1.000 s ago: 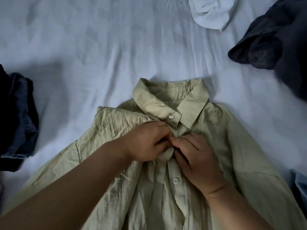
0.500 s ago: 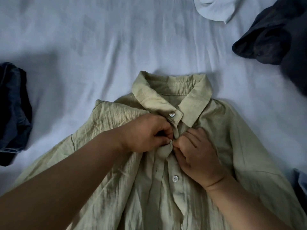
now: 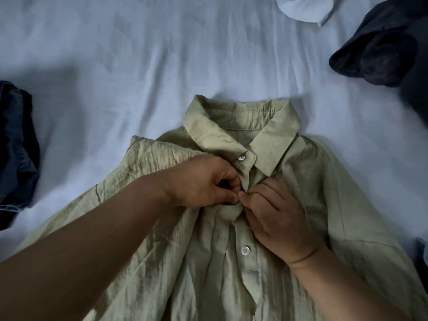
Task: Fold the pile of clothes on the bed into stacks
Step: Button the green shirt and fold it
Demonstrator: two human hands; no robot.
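A pale green collared shirt [image 3: 324,205] lies face up on the white bed sheet [image 3: 139,77], collar pointing away from me. My left hand [image 3: 203,181] pinches the shirt's front placket just below the collar button. My right hand [image 3: 275,218] pinches the opposite edge of the placket, its fingertips meeting those of the left. One button shows at the collar and another lower down the front. Whatever sits between the fingertips is hidden.
A dark blue denim garment [image 3: 16,147] lies at the left edge. A dark grey garment [image 3: 389,49] is heaped at the upper right. A white garment [image 3: 305,8] sits at the top edge. A bit of light blue cloth [image 3: 422,253] shows at the right edge.
Both hands have stayed at the placket below the collar, their fingertips working together with only small shifts. The view has drifted slightly.
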